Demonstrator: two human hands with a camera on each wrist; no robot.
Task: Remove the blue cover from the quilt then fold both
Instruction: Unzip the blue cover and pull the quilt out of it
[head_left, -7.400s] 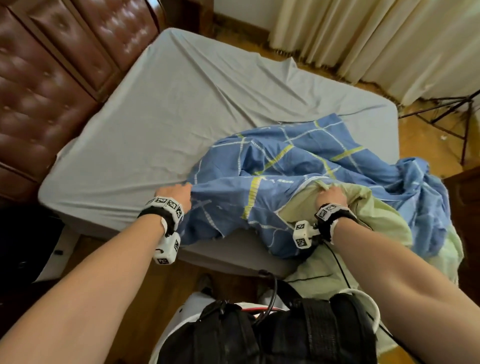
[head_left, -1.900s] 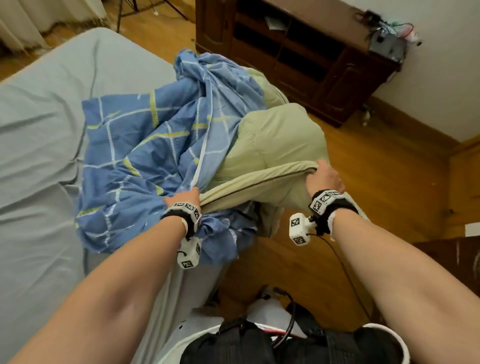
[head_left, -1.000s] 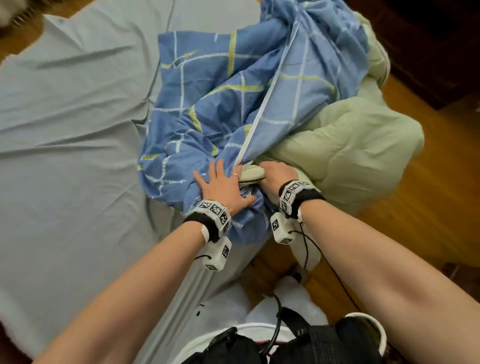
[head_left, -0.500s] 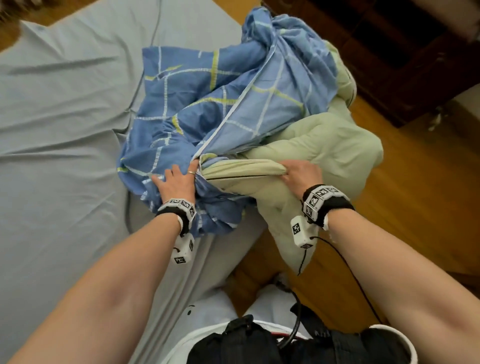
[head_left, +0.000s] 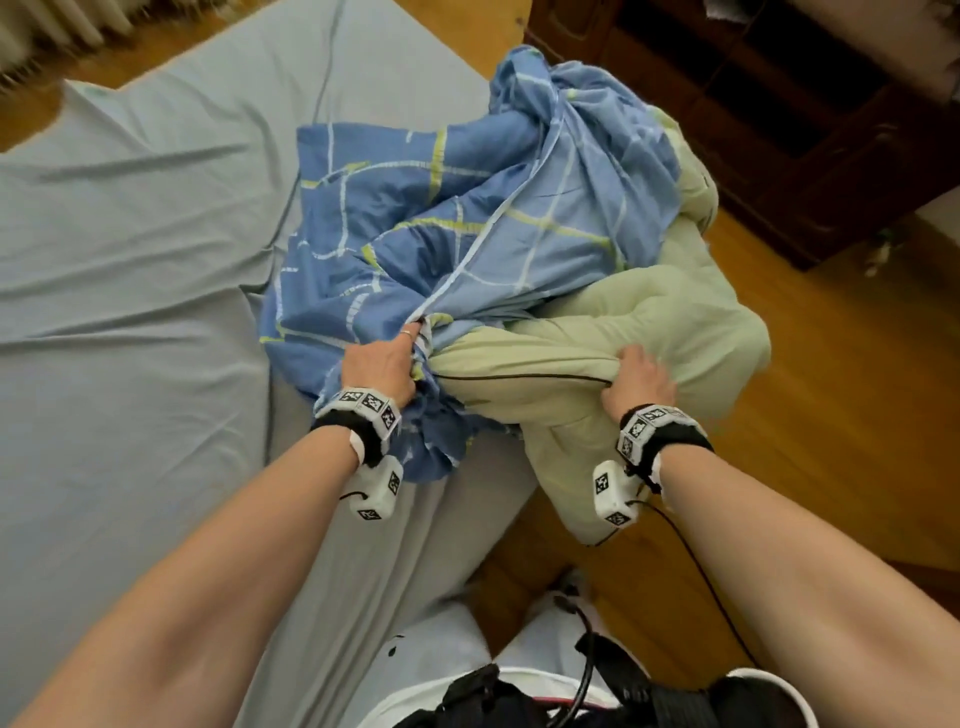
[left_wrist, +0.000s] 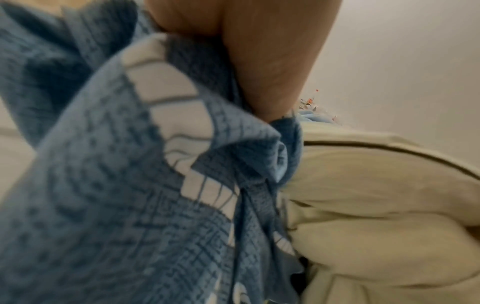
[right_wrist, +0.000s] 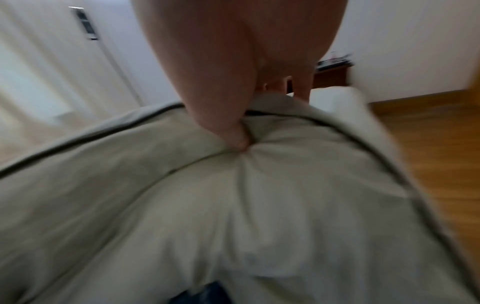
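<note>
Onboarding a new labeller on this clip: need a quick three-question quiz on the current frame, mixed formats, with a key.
1. True or false: the left hand grips the blue checked cover where it bunches against the pale green quilt.
2. Multiple choice: what does the right hand hold? A) the blue checked cover B) the quilt's dark-piped edge C) the grey bed sheet
3. Fill in: part of the quilt hangs off the bed over the ______ floor.

Key
1. True.
2. B: its fingers bunch quilt fabric beside the piping.
3. Wooden.
</note>
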